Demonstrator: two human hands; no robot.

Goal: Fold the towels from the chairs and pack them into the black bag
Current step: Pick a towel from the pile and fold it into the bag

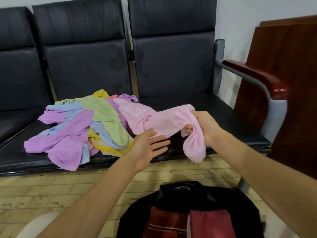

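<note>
A pink towel (154, 117) stretches from the heap on the chair seat out to the right. My right hand (204, 126) grips its bunched end, and a loop of it hangs below my fist. With fingers straight and palm up, my left hand (149, 146) reaches under the towel's lower edge; I cannot tell if it touches. Several loose towels in purple, green, blue and yellow form a pile (82, 124) on the middle seat. The black bag (180, 196) lies open at the bottom, with dark red folded cloth (209, 224) inside.
A row of black padded chairs (171, 66) stands against the wall. A wooden armrest (257, 78) on a grey metal frame ends the row at the right, beside a brown wooden panel (283, 66). Pale wooden floor (51, 189) lies between chairs and bag.
</note>
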